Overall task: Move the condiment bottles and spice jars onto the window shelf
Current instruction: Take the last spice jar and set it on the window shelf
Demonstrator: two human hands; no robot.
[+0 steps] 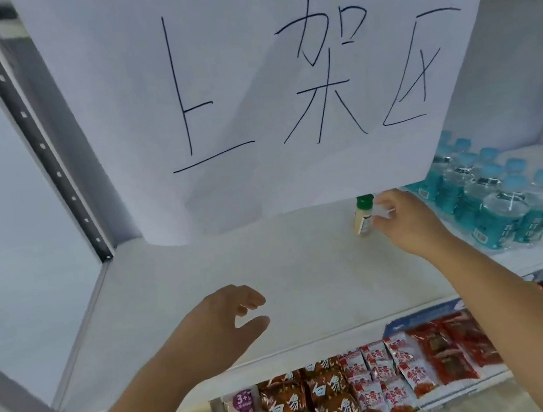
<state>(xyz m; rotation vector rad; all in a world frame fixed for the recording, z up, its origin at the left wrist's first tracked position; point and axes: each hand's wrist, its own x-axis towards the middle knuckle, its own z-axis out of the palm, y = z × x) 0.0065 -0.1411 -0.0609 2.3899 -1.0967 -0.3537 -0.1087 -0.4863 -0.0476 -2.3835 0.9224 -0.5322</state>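
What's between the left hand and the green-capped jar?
Only bare white shelf, in the head view, between the left hand and the green-capped spice jar.

Left hand [229, 318]: bare; back of hand in view, thumb and finger outlines sharp, knuckles faintly creased.
Right hand [399, 220]: bare; back of hand in view, fingertips motion-blurred, nails not resolvable.
Left wrist [192, 347]: bare, just behind the grip; narrow, continuous with hand and forearm.
Right wrist [441, 245]: bare, just behind the grip; tendon ridge faintly visible on the upper side.
Left forearm [134, 407]: bare from behind the grip to the frame edge; slim, widening away from the grip.
Right forearm [518, 311]: bare from behind the grip to the frame edge; smooth, broadest farthest from the grip.
Clothing: cannot tell; both arms cut by the frame edge.
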